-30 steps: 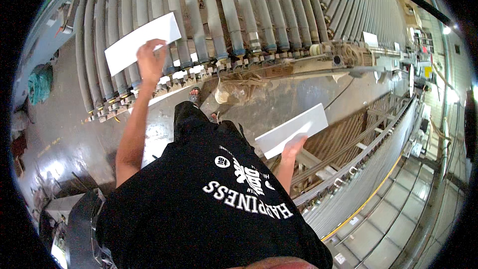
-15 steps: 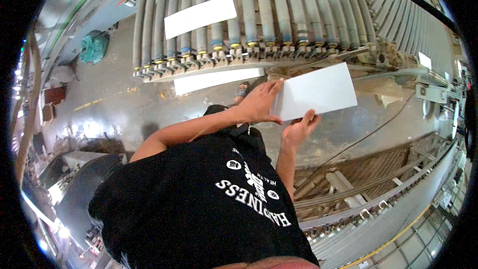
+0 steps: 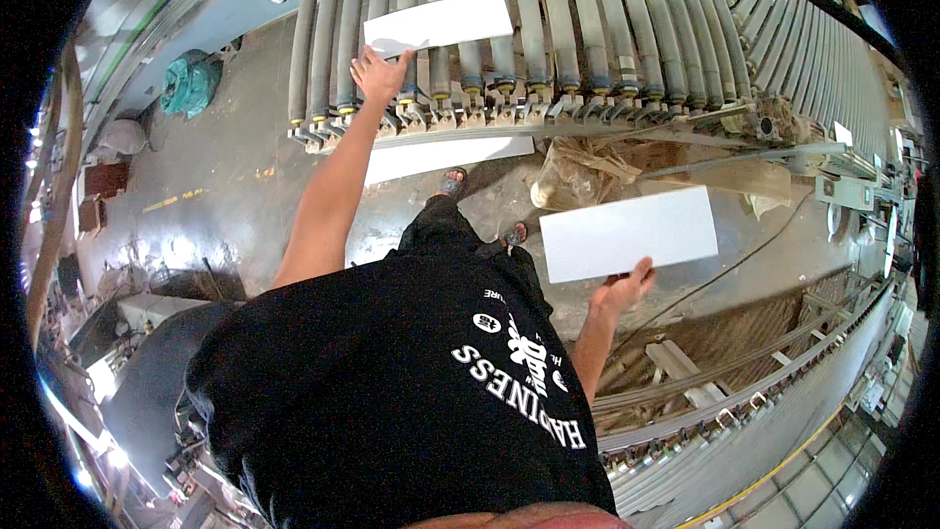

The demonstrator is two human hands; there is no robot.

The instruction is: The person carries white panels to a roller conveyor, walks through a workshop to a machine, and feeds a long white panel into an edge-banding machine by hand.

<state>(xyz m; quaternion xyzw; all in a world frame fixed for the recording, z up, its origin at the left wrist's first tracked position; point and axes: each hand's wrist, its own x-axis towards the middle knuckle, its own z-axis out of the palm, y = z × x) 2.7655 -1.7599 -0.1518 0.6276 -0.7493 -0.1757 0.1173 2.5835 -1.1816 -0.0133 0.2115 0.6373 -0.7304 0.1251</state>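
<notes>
A flat white rectangular panel [image 3: 630, 234] is held out over the floor to the right by my right hand [image 3: 623, 292], which grips its near long edge. My left hand [image 3: 380, 75] reaches forward to the roller conveyor [image 3: 627, 20], its fingers spread at the near left corner of a second white panel [image 3: 440, 22]. That panel lies across several grey rollers. Whether the fingertips touch it I cannot tell for sure.
Below the conveyor's near edge lies another long white piece [image 3: 446, 159], partly hidden. Crumpled clear plastic [image 3: 573, 174] and brown sheeting are on the floor ahead. A metal frame with rails [image 3: 685, 402] runs along the right. A green bag [image 3: 191, 86] sits at the far left.
My left hand has let go of the held panel and moved forward and left to the panel on the rollers. My right hand has drawn the held panel slightly nearer.
</notes>
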